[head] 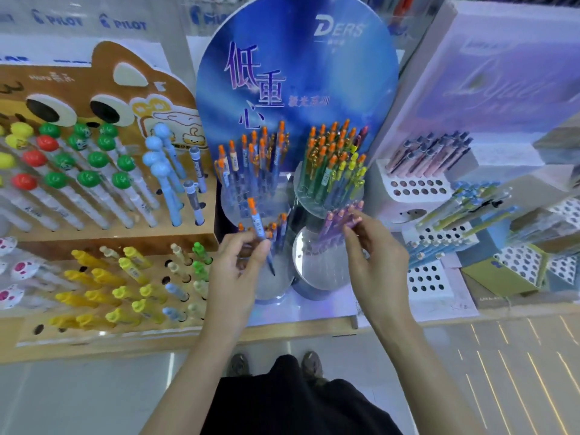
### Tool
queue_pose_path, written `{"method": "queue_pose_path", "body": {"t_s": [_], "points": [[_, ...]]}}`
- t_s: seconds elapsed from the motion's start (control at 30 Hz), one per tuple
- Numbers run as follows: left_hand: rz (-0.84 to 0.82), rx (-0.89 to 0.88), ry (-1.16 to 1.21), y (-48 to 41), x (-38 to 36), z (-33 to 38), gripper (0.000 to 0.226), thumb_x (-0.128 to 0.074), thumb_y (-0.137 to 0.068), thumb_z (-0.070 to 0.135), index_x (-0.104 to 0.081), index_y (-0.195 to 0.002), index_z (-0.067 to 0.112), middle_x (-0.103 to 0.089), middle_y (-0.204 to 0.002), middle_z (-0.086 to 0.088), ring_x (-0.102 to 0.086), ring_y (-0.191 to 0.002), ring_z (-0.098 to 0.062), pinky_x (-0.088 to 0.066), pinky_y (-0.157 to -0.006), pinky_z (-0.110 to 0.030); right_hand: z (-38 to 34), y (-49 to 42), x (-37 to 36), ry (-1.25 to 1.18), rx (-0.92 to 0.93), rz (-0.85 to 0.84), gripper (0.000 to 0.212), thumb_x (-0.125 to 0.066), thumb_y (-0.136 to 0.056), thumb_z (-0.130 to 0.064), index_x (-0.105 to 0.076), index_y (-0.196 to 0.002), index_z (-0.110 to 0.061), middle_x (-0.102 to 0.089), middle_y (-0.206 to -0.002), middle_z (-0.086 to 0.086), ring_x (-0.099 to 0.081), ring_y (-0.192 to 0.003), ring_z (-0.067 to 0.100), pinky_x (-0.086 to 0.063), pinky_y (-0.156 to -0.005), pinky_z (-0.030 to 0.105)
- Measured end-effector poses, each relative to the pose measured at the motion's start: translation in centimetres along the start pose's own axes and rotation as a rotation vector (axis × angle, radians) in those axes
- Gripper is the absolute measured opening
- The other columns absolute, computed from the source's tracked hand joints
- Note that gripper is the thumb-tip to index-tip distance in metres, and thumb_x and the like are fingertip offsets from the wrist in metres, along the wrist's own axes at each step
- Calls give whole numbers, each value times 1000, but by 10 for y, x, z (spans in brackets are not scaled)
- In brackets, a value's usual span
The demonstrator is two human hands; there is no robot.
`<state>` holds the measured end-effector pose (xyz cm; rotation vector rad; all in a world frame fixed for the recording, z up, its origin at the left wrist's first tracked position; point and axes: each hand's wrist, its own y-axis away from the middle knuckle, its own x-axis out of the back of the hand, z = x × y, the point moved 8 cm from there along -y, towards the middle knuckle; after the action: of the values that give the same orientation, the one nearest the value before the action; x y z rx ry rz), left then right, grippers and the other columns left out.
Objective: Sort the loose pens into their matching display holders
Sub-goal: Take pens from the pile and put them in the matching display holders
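Left hand [241, 255] pinches a blue pen [258, 226] (orange cap up), probably bound for a hole at one o'clock; right hand [373, 246] pinches purple pens [332, 222]

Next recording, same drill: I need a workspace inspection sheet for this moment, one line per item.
Surface: wooden shelf edge, crowded with pen displays.
Job's things: orange-capped blue pen held tip down above the front left holder; purple pens stand in the clear front right holder; the blue DERS stand carries more orange-capped pens behind.
Clutter: bear-shaped display to the left and lavender display to the right, both with some empty holes.
Hands: left hand grips the blue pen; right hand pinches the purple pens' tops.
Cables: nothing seen.
Surroundings: PILOT labels on the shelving behind; pale floor and the person's shoes below.
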<state>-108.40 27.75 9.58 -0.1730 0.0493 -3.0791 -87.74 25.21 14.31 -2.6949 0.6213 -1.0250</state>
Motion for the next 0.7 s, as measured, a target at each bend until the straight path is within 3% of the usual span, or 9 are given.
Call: {"method": "queue_pose_path", "body": {"t_s": [0.27, 0.33, 0.4, 0.53, 0.7], "points": [[122, -23, -28, 3, 8, -5, 17, -62, -88, 19, -63, -92, 35, -59, -92, 1, -56, -79, 3, -42, -71, -9, -3, 0, -10, -20, 125, -55, 22, -58, -92, 0, -65, -113, 0, -60, -90, 3, -52, -81, 3, -44, -75, 14], [168, -3, -42, 6, 14, -11, 15, -62, -87, 22, -62, -93, 36, -61, -94, 0, -57, -82, -1, -43, -73, -11, -7, 3, -12, -20, 177, -66, 24, -59, -91, 1, -65, -114, 2, -62, -91, 6, -58, -82, 11, -47, -76, 21], [206, 9, -57, 9, 19, -16, 16, -62, -88, 21, -62, -93, 36, -62, -94, -1, -59, -82, -6, -45, -74, -13, -11, 7, -14, -1, 241, -70, 25, -59, -89, 1, -65, -113, 4, -64, -93, 12, -63, -82, 20, -46, -76, 19], [231, 19, -87, 13, 22, -21, 14, -63, -89, 17, -63, -93, 30, -63, -96, -7, -60, -83, -13, -46, -74, -14, -15, 16, -16, -5, 312, -56, 25, -60, -85, 1, -66, -108, 4, -67, -92, 12, -62, -80, 17, -45, -74, 16], [209, 22, -104, 13, 19, -23, 10, -62, -89, 16, -65, -98, 17, -63, -96, -8, -61, -84, -16, -45, -72, -13, 0, 10, -18, -25, 220, -25, 25, -60, -88, 2, -65, -112, 4, -66, -87, 10, -64, -78, 21, -43, -76, 14]]}}
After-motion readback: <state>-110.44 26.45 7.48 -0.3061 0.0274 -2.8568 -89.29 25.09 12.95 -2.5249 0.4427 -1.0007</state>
